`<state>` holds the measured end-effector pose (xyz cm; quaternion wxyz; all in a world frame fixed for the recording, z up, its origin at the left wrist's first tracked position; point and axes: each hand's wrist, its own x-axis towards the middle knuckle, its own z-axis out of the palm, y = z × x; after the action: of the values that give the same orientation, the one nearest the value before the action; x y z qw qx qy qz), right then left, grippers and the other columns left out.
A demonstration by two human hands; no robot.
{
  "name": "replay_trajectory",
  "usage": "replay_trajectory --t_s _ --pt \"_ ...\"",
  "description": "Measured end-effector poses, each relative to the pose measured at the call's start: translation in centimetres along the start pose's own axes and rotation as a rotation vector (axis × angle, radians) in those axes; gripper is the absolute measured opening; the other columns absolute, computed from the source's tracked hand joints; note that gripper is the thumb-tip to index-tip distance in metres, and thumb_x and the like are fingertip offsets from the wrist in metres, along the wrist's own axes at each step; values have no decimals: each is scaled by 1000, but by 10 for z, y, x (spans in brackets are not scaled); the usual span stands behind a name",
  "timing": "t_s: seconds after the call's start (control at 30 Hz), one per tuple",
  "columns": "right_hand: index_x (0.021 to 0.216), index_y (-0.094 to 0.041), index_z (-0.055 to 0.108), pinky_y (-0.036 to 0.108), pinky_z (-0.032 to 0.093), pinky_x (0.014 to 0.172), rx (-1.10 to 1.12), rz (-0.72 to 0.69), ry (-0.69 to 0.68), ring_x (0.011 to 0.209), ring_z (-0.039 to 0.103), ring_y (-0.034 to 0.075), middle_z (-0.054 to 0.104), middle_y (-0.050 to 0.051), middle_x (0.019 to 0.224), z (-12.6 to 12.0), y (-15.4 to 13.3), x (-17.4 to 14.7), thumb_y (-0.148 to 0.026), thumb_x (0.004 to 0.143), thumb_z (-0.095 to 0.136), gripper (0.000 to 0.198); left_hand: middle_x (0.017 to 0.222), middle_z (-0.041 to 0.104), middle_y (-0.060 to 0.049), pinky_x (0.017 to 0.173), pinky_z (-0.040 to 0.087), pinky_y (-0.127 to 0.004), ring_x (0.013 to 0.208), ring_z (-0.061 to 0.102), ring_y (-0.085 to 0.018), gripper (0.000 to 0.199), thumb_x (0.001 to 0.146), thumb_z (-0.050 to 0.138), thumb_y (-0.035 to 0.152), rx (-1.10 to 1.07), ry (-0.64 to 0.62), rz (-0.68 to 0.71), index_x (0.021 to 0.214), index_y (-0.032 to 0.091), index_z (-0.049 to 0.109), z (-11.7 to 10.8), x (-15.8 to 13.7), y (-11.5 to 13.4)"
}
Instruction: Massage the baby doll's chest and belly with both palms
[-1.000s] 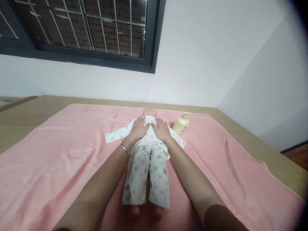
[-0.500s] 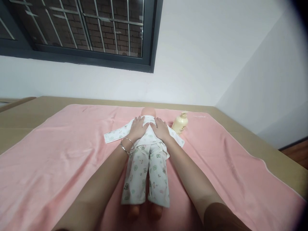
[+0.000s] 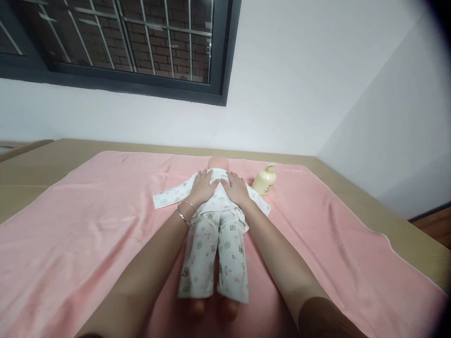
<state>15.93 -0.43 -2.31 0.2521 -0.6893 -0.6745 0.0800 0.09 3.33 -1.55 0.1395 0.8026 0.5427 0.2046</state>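
Observation:
A baby doll (image 3: 219, 163) lies stretched out on a pink sheet (image 3: 116, 197), its head toward the wall and its feet toward me. It wears a white printed top (image 3: 219, 203) and matching trousers (image 3: 232, 263). My left hand (image 3: 203, 187) rests flat on the left side of the top, fingers stretched toward the head. On the right side my right hand (image 3: 237, 188) lies flat in the same way, the two thumbs close together. Around my left wrist hangs a silver bangle (image 3: 183, 217). Just right of the doll's sleeve stands a cream pump bottle (image 3: 265, 180).
The sheet covers a tan surface (image 3: 355, 202) that shows along its back and sides. A white wall (image 3: 275, 94) rises behind it, with a dark-framed barred window (image 3: 158, 89) at upper left. Brown wood (image 3: 435, 225) shows at the right edge.
Both hands stay in place on the doll's top. The whole view has shifted very slightly.

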Motion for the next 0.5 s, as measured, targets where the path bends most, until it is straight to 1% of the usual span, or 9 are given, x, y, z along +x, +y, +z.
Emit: replay_trajectory --t_s 0.2,0.33,0.43,0.5 --pt "149 -16 37 48 12 120 -5 -2 1 147 25 26 34 13 157 0 1 0 -55 100 25 64 162 24 -13 120 17 -43 151 14 -33 67 98 31 54 2 -6 3 152 15 33 -1 0 1" --pt "150 -15 36 49 13 119 -27 3 -28 148 24 26 32 15 158 -3 -3 1 -54 101 24 63 163 21 -16 120 17 -44 151 13 -33 66 100 28 51 62 -22 17 153 12 30 -4 -1 3" --pt "151 -15 32 53 16 117 -81 7 -75 148 23 30 28 15 160 -13 -12 -3 -50 102 24 61 163 18 -18 120 17 -46 151 13 -33 65 101 25 47 141 -48 43 153 8 27 -10 -7 9" --pt "151 -16 33 58 16 116 -162 -19 -108 147 24 34 29 14 160 -25 -21 -10 -43 102 25 57 163 18 -18 119 17 -47 150 16 -33 63 102 24 45 199 -96 78 153 7 26 -19 -15 17"
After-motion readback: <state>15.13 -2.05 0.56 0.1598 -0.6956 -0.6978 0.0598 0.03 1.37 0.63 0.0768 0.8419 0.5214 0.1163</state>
